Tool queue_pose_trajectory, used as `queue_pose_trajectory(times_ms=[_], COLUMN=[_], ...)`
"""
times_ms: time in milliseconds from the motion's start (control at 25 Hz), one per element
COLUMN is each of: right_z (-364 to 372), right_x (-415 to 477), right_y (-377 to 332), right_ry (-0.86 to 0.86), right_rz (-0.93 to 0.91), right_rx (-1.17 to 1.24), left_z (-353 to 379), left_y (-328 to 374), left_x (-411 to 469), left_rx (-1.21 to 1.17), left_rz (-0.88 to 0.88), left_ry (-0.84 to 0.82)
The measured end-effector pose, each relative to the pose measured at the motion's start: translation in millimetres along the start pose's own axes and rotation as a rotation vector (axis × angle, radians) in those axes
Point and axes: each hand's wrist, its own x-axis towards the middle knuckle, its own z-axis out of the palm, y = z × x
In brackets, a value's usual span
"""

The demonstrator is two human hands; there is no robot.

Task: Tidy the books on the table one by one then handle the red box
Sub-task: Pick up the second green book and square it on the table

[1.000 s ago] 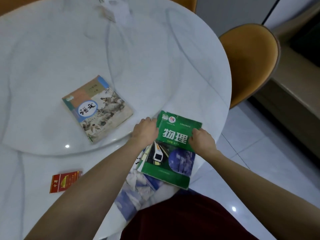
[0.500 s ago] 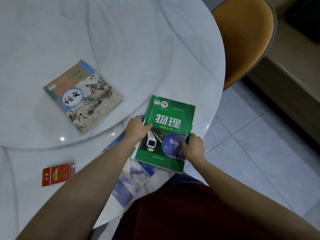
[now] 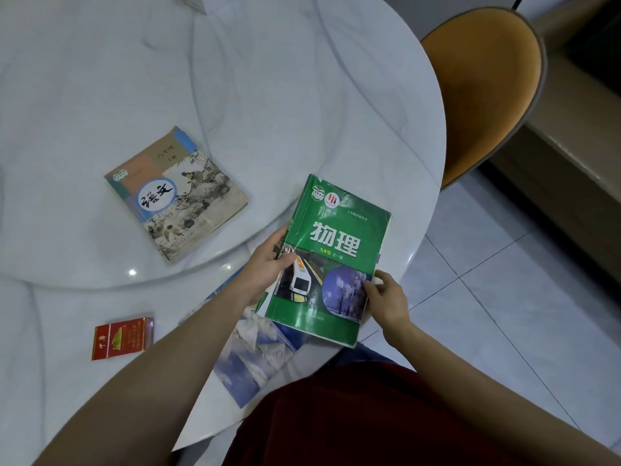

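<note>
A green book (image 3: 332,250) is held above the table's near right edge. My left hand (image 3: 267,264) grips its left edge, and my right hand (image 3: 386,297) grips its lower right corner. Under it a blue and white book (image 3: 255,358) lies flat on the table, partly hidden by my left arm. A worn beige and blue book (image 3: 176,193) lies to the left on the raised round centre plate. The red box (image 3: 122,338) lies flat near the table's front left, apart from both hands.
The white marble table (image 3: 302,95) is round, with its edge curving down the right side. An orange chair (image 3: 484,85) stands beyond that edge at the upper right. A pale object (image 3: 195,1) sits at the far top. Tiled floor (image 3: 504,297) lies to the right.
Both hands have lifted the green book off the blue and white book and turned it more upright. My right hand slid from its upper right edge to its lower right corner.
</note>
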Motion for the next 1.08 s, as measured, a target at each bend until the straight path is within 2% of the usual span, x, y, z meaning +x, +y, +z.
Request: queue_pose_trajectory(times_ms=[160,280,520,800,1080], right_z=[-6.1,-6.8,12.2,69.6,152.4], right_x=[-3.3,-0.1,15.0,28.1,53.5], right_y=[-19.9,-50.8,-117.7,-192.5,-255.4], right_ry=[-0.144,-0.201,-0.351,-0.541,-0.576], right_rz=[0.021,-0.047,-0.198,-0.321,-0.417], right_rx=[0.386,0.478,0.360,0.164,-0.074], left_z=[-8.6,-26.6,-73.4,-128.1,-178.2], left_y=[15.9,22.3,25.2,21.8,24.8], left_x=[-7.7,-4.8,-2.3,-4.5,4.8], left_rx=[-0.146,-0.250,-0.376,-0.464,-0.438], left_rz=[0.017,0.050,0.083,0.065,0.048], left_ry=[0.012,0.052,0.167,0.440,0.647])
